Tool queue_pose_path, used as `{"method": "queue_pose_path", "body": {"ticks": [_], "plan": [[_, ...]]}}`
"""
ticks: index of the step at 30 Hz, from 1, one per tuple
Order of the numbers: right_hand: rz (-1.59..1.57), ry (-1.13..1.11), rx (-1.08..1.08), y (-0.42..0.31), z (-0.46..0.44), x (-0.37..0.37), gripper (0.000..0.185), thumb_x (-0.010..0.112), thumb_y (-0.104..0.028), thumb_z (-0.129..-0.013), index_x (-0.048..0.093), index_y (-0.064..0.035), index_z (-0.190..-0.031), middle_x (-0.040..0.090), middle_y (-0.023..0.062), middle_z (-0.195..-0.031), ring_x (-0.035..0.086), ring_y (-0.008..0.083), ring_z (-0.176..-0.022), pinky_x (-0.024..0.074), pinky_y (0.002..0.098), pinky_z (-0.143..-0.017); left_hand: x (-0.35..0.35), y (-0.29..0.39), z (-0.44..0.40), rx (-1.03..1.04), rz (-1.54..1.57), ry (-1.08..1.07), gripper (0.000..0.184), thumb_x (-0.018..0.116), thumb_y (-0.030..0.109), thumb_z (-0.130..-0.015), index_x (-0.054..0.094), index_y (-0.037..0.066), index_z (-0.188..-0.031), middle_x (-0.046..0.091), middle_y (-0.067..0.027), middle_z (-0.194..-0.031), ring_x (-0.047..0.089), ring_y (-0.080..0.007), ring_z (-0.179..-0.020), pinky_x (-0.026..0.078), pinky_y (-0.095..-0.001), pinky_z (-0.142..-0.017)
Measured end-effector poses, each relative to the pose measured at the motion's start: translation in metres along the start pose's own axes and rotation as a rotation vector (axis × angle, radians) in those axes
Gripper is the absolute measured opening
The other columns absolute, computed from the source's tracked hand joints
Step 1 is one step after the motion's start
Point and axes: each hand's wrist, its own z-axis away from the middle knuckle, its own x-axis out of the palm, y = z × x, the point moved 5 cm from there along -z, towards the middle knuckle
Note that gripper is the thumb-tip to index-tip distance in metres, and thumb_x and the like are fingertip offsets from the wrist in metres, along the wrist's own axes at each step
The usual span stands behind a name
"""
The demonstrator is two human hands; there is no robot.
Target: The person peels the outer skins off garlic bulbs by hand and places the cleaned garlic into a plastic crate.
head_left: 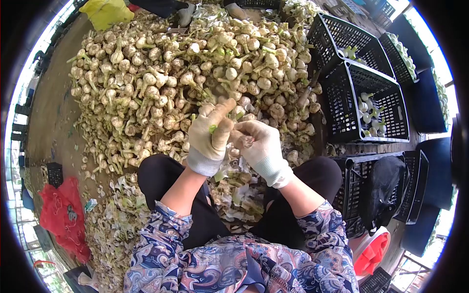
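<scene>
My left hand (207,134), in a pale, soiled work glove, is in front of the garlic heap (161,88). Two of its fingers are stretched out and apart, and a small green scrap (212,129) shows against the glove. Close beside it, my right hand (259,144), gloved too, has its fingers curled round a brownish garlic bulb (246,141), partly hidden by the glove. The fingertips of both hands nearly meet.
Black crates (344,90) stand at the right, with white bulbs (371,115) inside one. Peeled skins (117,234) lie between and left of my legs. A red net bag (63,215) is at the left. Another person's feet (186,14) show at the top.
</scene>
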Motion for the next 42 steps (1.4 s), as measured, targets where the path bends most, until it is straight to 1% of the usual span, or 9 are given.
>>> {"method": "queue_pose_path", "body": {"ticks": [5,9,13,16,22,25,31,34,42], "plan": [[0.379,0.194,-0.387,-0.021,0.000,-0.004,0.012,0.064,-0.002,-0.072,0.060,-0.0030,-0.083,0.060,0.0168,-0.075,0.060,0.0354,-0.070,0.0480,0.0396,-0.064,0.010,-0.037,0.003,-0.324,0.436,0.202,0.050,0.068,0.036,-0.085,0.061,-0.002,-0.115,0.063,-0.0070,-0.104,0.059,-0.0125,-0.084,0.047,-0.0215,-0.078],[0.509,0.147,-0.485,-0.023,0.005,0.006,0.009,0.058,0.004,-0.077,0.057,-0.0034,-0.080,0.061,0.0121,-0.074,0.062,0.0253,-0.070,0.0483,0.0344,-0.064,0.016,-0.041,0.012,-0.558,0.854,0.267,0.033,0.058,0.026,-0.093,0.058,0.002,-0.116,0.064,-0.0045,-0.103,0.057,-0.0102,-0.085,0.048,-0.0200,-0.077],[0.327,0.317,-0.070,-0.004,-0.030,-0.034,0.006,0.060,-0.008,-0.081,0.060,-0.0035,-0.078,0.061,0.0119,-0.072,0.062,0.0257,-0.071,0.0492,0.0378,-0.068,0.007,-0.054,0.005,-0.613,1.345,0.255,0.033,0.053,0.032,-0.093,0.064,0.003,-0.103,0.066,-0.0090,-0.084,0.063,-0.0227,-0.079,0.053,-0.0331,-0.076],[0.803,-0.242,-0.333,0.041,-0.012,0.008,0.008,0.063,-0.007,-0.078,0.065,-0.0037,-0.085,0.066,0.0162,-0.083,0.064,0.0271,-0.084,0.0501,0.0403,-0.073,-0.001,-0.053,-0.002,-0.626,1.600,0.104,0.036,0.054,0.032,-0.092,0.063,0.002,-0.110,0.067,-0.0101,-0.081,0.065,-0.0269,-0.083,0.052,-0.0430,-0.084],[0.940,-0.443,-0.064,0.030,-0.012,-0.009,0.030,0.066,-0.032,-0.079,0.069,-0.0071,-0.097,0.066,0.0140,-0.072,0.066,0.0275,-0.066,0.0521,0.0349,-0.061,-0.010,-0.053,-0.002,-0.647,1.641,0.074,0.037,0.049,0.019,-0.096,0.051,-0.001,-0.127,0.066,-0.0078,-0.091,0.062,-0.0143,-0.080,0.052,-0.0276,-0.069],[0.399,-0.176,-0.454,0.013,-0.003,-0.005,0.078,0.071,-0.009,-0.079,0.027,-0.0006,-0.143,0.052,0.0202,-0.131,0.060,0.0192,-0.102,0.0488,0.0297,-0.084,-0.002,-0.043,0.002,-0.470,1.066,0.115,0.035,0.047,0.021,-0.098,0.054,0.001,-0.125,0.061,0.0012,-0.084,0.057,-0.0064,-0.072,0.048,-0.0204,-0.063],[-0.223,0.075,0.090,-0.008,-0.008,-0.051,0.043,0.064,-0.016,-0.084,0.051,0.0010,-0.121,0.060,0.0090,-0.105,0.059,0.0143,-0.086,0.0517,0.0263,-0.074,0.025,-0.022,0.009,-0.302,0.853,0.021,0.065,0.056,0.037,-0.092,0.033,0.000,-0.141,0.030,-0.0133,-0.148,0.035,-0.0228,-0.133,0.027,-0.0333,-0.111],[-0.746,0.259,-0.260,-0.013,-0.034,-0.137,0.054,0.060,-0.039,-0.089,0.041,-0.0014,-0.123,0.051,0.0190,-0.122,0.053,0.0257,-0.112,0.0478,0.0368,-0.093,0.000,-0.054,-0.005,-0.305,0.804,0.291,0.050,0.057,0.042,-0.091,0.054,0.006,-0.126,0.057,0.0050,-0.094,0.050,-0.0071,-0.083,0.042,-0.0260,-0.078],[0.577,0.046,0.447,0.219,-0.102,-0.105,0.015,0.054,0.002,-0.083,0.063,-0.0031,-0.094,0.062,0.0045,-0.079,0.059,0.0150,-0.072,0.0498,0.0270,-0.066,-0.012,-0.071,-0.003,-0.638,0.839,0.460,0.037,0.055,0.034,-0.094,0.061,0.003,-0.113,0.061,0.0006,-0.086,0.054,-0.0084,-0.074,0.044,-0.0234,-0.067]]}}
